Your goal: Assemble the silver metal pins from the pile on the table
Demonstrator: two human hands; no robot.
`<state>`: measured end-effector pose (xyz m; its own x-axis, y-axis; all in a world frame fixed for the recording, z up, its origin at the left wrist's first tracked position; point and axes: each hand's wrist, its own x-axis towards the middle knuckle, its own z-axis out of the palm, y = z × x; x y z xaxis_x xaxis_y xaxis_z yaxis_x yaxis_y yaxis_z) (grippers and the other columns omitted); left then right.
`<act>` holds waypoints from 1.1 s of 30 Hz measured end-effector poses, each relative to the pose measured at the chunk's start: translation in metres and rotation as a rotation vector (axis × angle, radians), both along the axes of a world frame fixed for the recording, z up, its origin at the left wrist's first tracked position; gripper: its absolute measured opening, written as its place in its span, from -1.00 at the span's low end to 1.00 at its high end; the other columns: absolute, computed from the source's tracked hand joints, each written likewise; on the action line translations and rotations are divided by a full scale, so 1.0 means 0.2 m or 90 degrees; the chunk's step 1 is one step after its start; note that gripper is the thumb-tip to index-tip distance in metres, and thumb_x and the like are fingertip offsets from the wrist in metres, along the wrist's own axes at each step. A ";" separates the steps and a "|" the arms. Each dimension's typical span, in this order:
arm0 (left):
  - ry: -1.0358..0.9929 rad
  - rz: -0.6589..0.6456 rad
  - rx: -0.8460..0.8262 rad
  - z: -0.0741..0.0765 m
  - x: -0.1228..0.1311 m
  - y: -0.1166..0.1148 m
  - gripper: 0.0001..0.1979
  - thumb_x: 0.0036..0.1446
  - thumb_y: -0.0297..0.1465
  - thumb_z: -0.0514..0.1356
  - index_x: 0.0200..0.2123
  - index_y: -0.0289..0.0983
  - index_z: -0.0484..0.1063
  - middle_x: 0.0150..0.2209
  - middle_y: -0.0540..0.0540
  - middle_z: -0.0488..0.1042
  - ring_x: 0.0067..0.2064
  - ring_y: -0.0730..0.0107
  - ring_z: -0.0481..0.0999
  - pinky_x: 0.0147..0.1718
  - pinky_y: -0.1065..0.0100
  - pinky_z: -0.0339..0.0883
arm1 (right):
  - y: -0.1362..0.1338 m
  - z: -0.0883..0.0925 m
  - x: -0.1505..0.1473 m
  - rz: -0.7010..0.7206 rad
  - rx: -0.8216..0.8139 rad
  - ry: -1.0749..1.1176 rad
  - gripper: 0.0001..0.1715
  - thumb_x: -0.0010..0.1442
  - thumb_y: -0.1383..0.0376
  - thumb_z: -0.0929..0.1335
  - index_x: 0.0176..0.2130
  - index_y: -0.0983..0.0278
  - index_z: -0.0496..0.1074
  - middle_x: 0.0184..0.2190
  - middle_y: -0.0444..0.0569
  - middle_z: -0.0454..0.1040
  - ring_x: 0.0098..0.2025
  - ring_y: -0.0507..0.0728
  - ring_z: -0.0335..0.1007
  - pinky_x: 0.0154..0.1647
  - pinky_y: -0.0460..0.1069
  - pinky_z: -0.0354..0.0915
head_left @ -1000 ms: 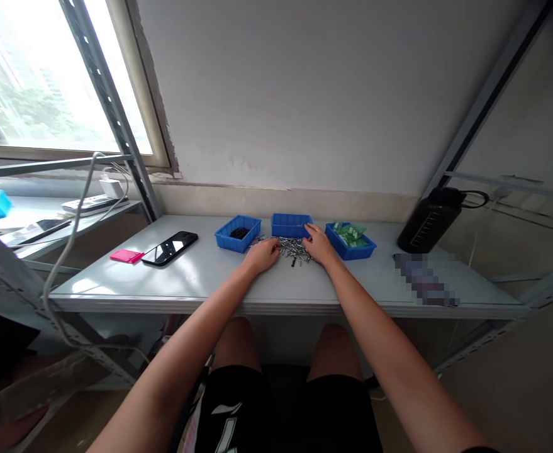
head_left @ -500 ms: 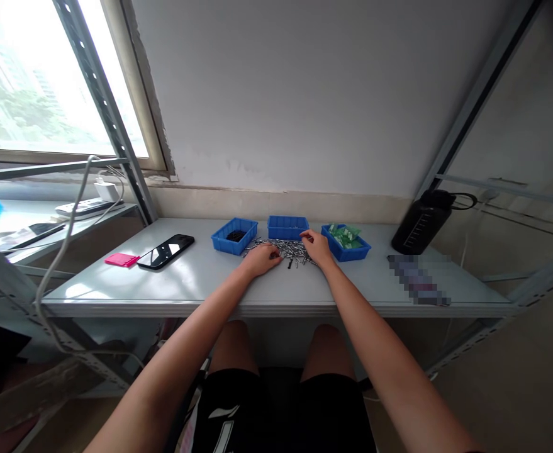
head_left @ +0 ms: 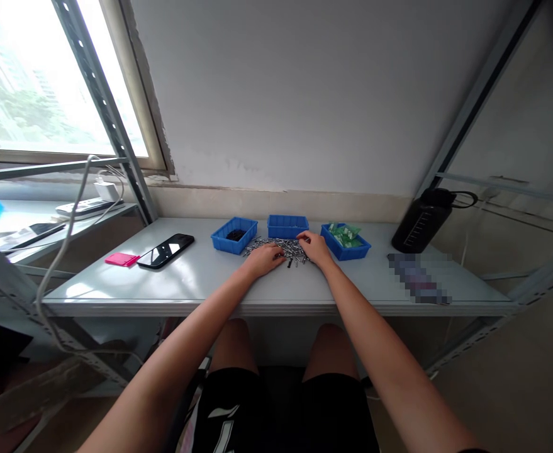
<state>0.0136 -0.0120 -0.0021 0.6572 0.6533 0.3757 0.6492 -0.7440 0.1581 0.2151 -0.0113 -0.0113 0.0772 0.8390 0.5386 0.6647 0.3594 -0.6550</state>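
A heap of small metal screws (head_left: 283, 246) lies on the grey table (head_left: 210, 277) in front of three blue bins. My left hand (head_left: 267, 257) rests on the heap's left side, fingers curled down onto the screws. On the heap's right side, my right hand (head_left: 314, 246) has its fingertips pinched together among the screws. Whether either hand holds a screw is too small to make out. The left bin (head_left: 235, 235) holds dark parts, the middle bin (head_left: 287, 226) stands behind the heap, and the right bin (head_left: 345, 242) holds green parts.
A black phone (head_left: 165, 250) and a pink card (head_left: 122, 259) lie on the table's left. A black bottle (head_left: 423, 221) leans at the right, with a blurred object (head_left: 418, 279) before it. A metal shelf (head_left: 44, 214) with a cable stands at left.
Both hands have drawn closer together over the screw heap, the right one sliding left from the middle bin's edge. The view has shifted slightly.
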 end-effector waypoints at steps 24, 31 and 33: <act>-0.032 0.082 0.070 -0.01 0.00 0.01 -0.77 0.26 -0.34 -0.05 -0.24 -0.25 0.37 -0.22 -0.15 0.42 -0.21 0.23 0.45 -0.30 0.34 0.27 | -0.04 0.03 -0.02 0.060 0.013 -0.057 -0.72 0.08 0.32 0.23 -0.27 0.27 0.49 -0.34 -0.04 0.51 -0.33 0.09 0.38 -0.22 -0.02 0.26; -0.070 0.116 0.085 0.01 0.00 0.00 -0.76 0.32 -0.33 -0.13 -0.15 -0.24 0.30 -0.18 -0.15 0.37 -0.18 0.24 0.45 -0.32 0.34 0.27 | -0.06 0.04 -0.06 0.153 0.021 -0.110 -0.75 0.15 0.28 0.27 -0.19 0.24 0.47 -0.30 -0.04 0.51 -0.31 0.08 0.37 -0.23 -0.04 0.23; -0.073 0.115 0.084 0.02 0.00 0.00 -0.76 0.32 -0.34 -0.13 -0.16 -0.24 0.29 -0.20 -0.14 0.37 -0.20 0.24 0.45 -0.34 0.34 0.27 | -0.06 0.04 -0.07 0.162 0.019 -0.111 -0.77 0.18 0.26 0.25 -0.25 0.22 0.48 -0.31 -0.06 0.52 -0.28 0.08 0.39 -0.22 -0.05 0.23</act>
